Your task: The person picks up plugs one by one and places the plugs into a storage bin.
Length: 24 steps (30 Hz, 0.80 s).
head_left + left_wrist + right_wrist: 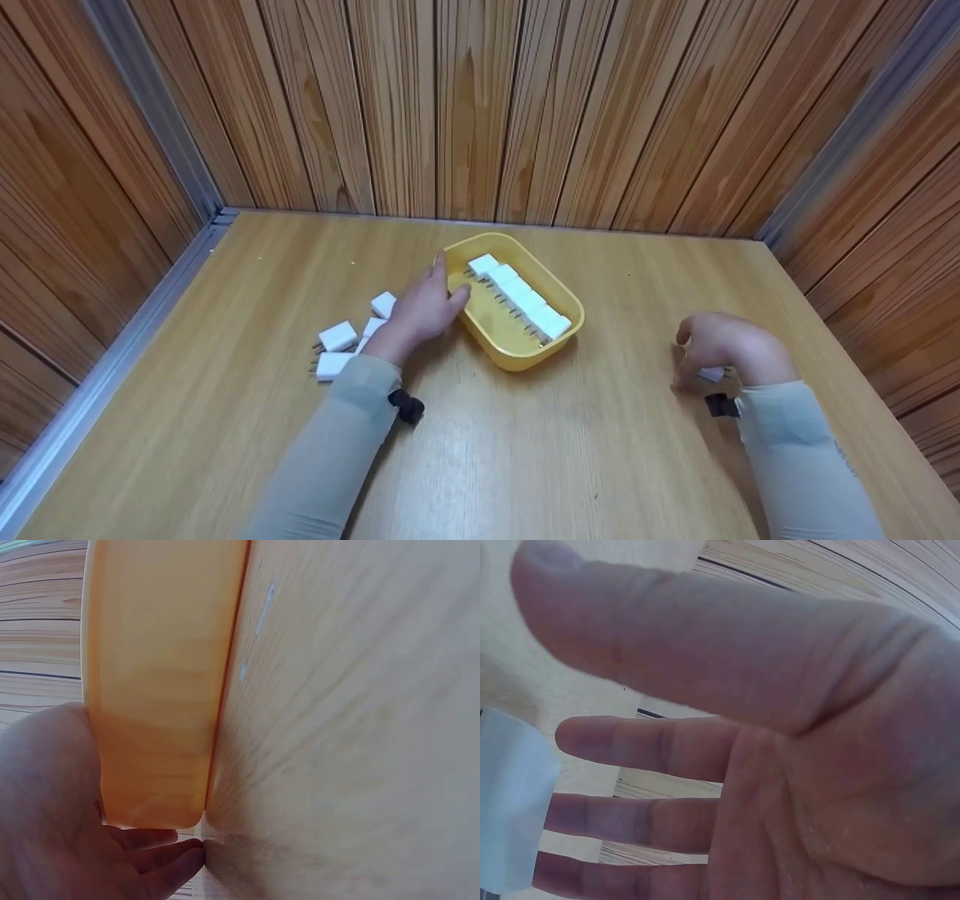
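Observation:
At the left rim of a yellow plastic tray (517, 361), my left hand (426, 304) holds on with its thumb over the rim and fingers at the outer wall. In the left wrist view, those fingertips (172, 862) reach round the tray's end near the tabletop. A row of several white plugs (529, 300) with metal prongs lies inside the tray. My right hand (731, 349) is over the table at the right, thumb and fingers spread apart. Beneath it a white plug (711, 373) lies partly hidden; in the right wrist view this plug (514, 802) is beside the fingertips.
Several loose white plugs (337, 336) lie on the wooden table (510, 450) left of the tray, some partly covered by the left hand and wrist. Wood-panelled walls (472, 112) enclose the back and both sides, with metal strips (105, 405) along the edges.

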Each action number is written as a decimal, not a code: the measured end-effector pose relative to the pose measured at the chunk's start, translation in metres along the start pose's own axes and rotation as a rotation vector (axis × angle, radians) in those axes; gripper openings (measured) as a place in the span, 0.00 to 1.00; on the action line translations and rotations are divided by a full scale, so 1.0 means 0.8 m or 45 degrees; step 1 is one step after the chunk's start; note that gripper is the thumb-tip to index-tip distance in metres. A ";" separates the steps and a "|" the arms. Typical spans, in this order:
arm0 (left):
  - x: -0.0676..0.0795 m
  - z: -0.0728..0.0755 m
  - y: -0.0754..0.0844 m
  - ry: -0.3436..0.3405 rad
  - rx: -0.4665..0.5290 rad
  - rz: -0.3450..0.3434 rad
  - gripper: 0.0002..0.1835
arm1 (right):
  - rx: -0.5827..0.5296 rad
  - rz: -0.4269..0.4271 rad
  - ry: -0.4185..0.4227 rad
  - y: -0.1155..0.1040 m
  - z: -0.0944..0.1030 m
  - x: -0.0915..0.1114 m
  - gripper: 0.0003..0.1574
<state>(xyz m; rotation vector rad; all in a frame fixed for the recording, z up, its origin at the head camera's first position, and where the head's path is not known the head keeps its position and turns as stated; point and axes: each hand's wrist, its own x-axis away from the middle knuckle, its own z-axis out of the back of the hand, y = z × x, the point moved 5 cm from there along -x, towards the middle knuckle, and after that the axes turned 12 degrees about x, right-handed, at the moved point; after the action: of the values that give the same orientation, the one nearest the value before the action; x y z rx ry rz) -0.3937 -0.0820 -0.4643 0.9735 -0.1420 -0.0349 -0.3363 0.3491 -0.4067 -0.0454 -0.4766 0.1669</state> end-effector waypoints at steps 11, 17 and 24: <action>-0.006 -0.001 -0.001 0.003 -0.041 -0.037 0.51 | -0.029 -0.047 -0.114 0.015 -0.005 -0.006 0.29; -0.005 0.000 -0.001 -0.002 -0.026 -0.025 0.51 | -0.074 -0.040 -0.097 0.020 -0.007 -0.008 0.24; -0.005 -0.001 0.000 0.001 -0.011 -0.003 0.51 | -0.114 -0.038 -0.082 0.018 -0.010 -0.012 0.21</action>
<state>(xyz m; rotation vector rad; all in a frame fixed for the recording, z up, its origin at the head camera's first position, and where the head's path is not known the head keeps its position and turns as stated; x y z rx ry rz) -0.3973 -0.0811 -0.4652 0.9648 -0.1396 -0.0374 -0.3428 0.3613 -0.4193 -0.1209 -0.5486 0.1181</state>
